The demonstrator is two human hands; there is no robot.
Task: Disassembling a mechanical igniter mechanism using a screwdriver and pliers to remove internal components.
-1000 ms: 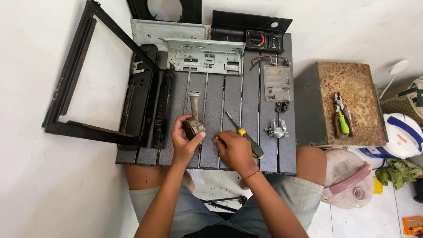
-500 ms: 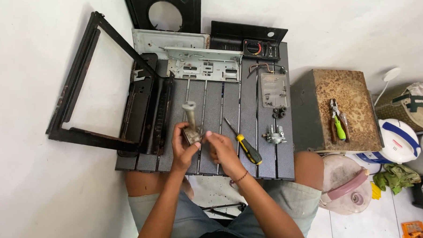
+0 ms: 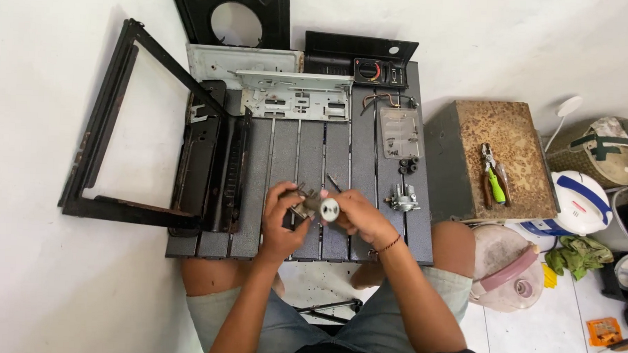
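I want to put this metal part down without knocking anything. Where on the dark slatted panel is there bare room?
The dark slatted panel is bare between the grey perforated metal bracket and the left hand. The near strip by the right hand is also bare. It is crowded on the right, around the clear plastic cover, the black knobs and the small silver valve.

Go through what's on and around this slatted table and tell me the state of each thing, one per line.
Left hand: gripping the metal valve part.
Right hand: holding the valve part's tube end.
Metal valve part: lifted off the slatted table, tube end toward camera.
Black frame: tilted up against the wall.
Small valve: lying loose on the table.
Green-handled pliers: lying on the rusty box.
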